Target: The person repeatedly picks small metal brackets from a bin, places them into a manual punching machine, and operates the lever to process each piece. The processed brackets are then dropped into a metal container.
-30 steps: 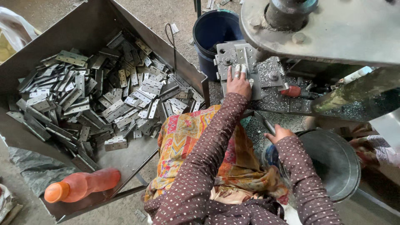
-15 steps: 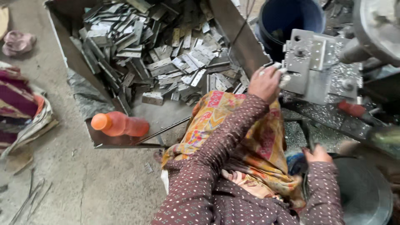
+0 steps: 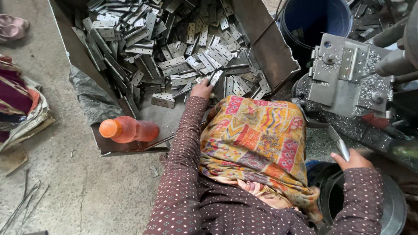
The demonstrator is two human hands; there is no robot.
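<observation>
My left hand reaches into a big metal tray heaped with several grey perforated hinge plates. Its fingers are closed on one hinge plate at the near edge of the heap. My right hand rests lower right, holding a thin flat metal piece that points up toward the press fixture. The fixture is a grey steel block dusted with metal filings, with a hinge plate lying on it. A patterned orange and yellow cloth covers my lap between both arms.
An orange plastic bottle lies on the tray's near left corner. A blue bucket stands behind the fixture. A dark round basin sits under my right arm. Bundled cloth and pink footwear lie on the concrete floor at left.
My left hand left the press fixture, swung left to the tray and closed on a hinge plate. The view shifted left. My right hand stayed by the basin.
</observation>
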